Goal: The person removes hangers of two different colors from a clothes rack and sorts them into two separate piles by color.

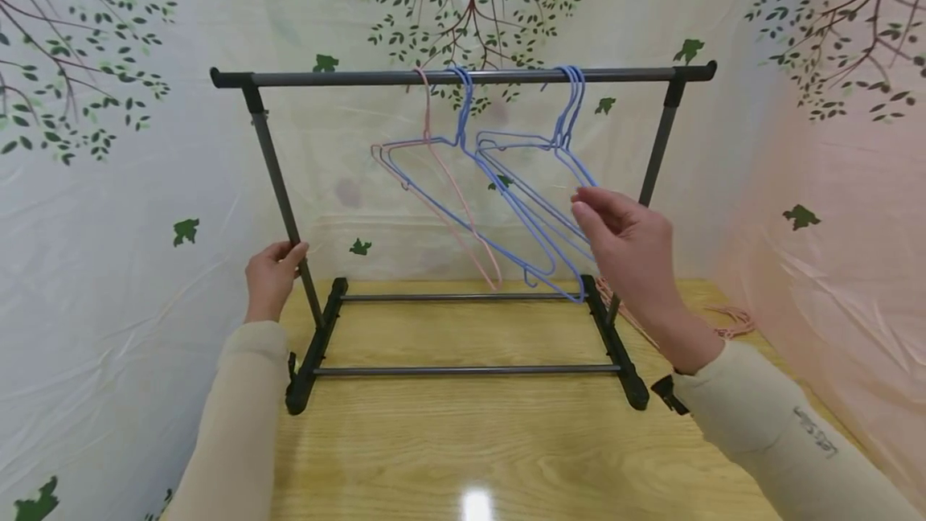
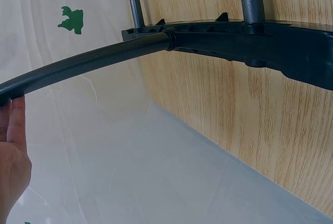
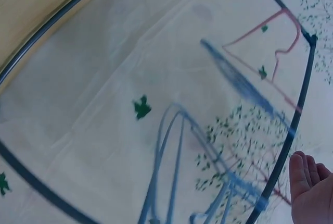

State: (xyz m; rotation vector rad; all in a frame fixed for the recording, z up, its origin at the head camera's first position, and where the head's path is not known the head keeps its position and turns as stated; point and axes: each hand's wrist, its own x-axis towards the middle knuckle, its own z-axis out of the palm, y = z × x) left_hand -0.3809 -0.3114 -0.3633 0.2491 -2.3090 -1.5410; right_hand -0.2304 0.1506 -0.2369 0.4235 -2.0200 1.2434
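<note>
A black garment rack point(image 1: 347, 79) stands on the wooden table. My left hand point(image 1: 271, 280) grips its left upright post point(image 1: 273, 163) partway down, with fingertips against the tube in the left wrist view. From the top bar hang a pink hanger point(image 1: 427, 115), a cluster of blue hangers point(image 1: 465, 111) beside it, and another blue cluster point(image 1: 571, 107) farther right. My right hand point(image 1: 637, 264) is raised in front of the right cluster, covering part of it, fingers loosely bent with nothing visible between them. Both blue clusters look blurred in the right wrist view.
More pink hangers point(image 1: 734, 322) lie on the wooden table point(image 1: 463, 432) behind the rack's right side. A small black part point(image 1: 669, 395) shows by the right sleeve. Leaf-patterned sheeting point(image 1: 817, 264) encloses the sides and back.
</note>
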